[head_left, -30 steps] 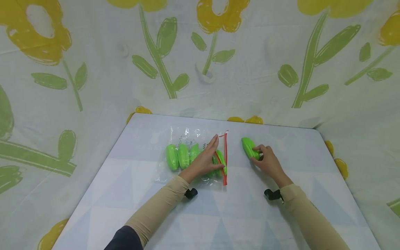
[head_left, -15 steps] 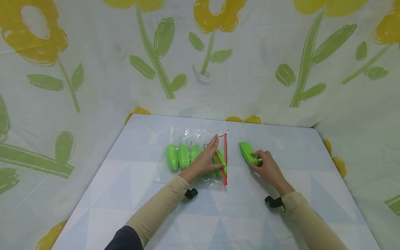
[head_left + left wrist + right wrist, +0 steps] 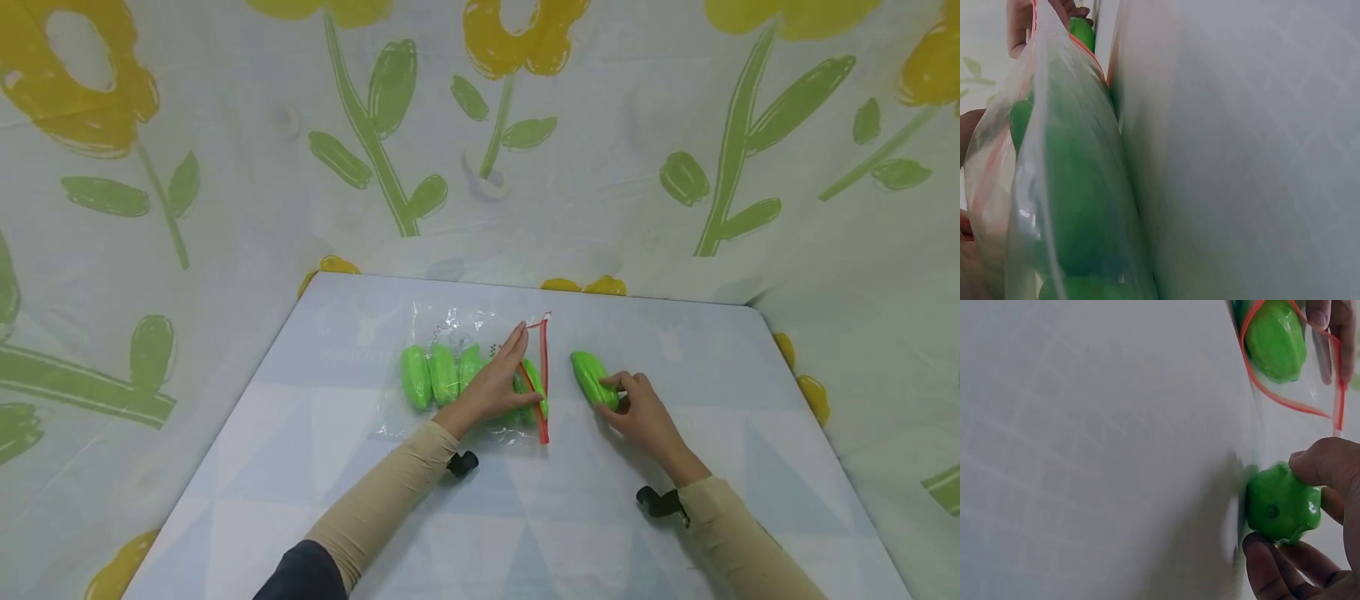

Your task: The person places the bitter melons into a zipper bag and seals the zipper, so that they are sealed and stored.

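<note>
A clear zip bag (image 3: 450, 333) with a red seal lies on the table, with several green cucumber-shaped toys (image 3: 442, 375) side by side inside it. My left hand (image 3: 517, 371) pinches the bag's upper lip and holds its mouth open toward the right. My right hand (image 3: 626, 398) grips one more green toy (image 3: 588, 377) just right of the open mouth, low over the table. In the right wrist view my thumb and fingers (image 3: 1329, 465) clasp the end of this toy (image 3: 1279, 503), and the red rim (image 3: 1285, 400) gapes ahead of it. The left wrist view is filled by the bag (image 3: 1079, 187).
The pale blue table (image 3: 525, 517) has a faint triangle pattern. Flower-print cloth (image 3: 225, 167) hangs along its back and both sides. Its far edge lies just behind the bag.
My right hand has carried the green toy left and a little nearer, so the gap to the bag's open mouth has shrunk. The left hand has stayed at the bag's mouth.
</note>
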Demonstrator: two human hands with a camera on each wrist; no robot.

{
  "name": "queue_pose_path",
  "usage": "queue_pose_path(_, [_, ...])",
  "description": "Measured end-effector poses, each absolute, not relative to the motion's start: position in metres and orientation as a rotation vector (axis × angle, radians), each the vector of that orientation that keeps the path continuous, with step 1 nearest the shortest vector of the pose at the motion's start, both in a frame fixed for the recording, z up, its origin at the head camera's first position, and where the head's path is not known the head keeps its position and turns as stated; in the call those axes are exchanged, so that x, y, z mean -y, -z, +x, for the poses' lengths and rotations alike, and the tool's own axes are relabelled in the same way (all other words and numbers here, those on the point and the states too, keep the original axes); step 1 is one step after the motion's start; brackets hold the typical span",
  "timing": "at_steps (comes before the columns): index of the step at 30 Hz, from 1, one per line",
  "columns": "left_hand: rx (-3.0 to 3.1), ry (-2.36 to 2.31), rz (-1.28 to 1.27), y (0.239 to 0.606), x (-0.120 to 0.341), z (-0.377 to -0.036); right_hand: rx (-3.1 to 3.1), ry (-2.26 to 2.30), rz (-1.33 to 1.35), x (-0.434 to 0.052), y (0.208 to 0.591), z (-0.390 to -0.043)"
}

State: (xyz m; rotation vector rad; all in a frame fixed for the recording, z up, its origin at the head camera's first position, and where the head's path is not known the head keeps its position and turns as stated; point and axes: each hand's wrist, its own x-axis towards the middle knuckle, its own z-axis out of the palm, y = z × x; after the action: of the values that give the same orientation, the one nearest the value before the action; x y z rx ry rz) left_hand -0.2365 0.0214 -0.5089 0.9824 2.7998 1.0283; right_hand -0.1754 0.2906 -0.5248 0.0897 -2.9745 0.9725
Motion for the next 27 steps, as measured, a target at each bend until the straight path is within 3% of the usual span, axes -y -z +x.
queue_pose_path(27, [-2.806, -1.049, 0.982, 0.509, -0.031, -0.237, 2.884, -0.981, 0.158, -0.288, 0.529, -0.164])
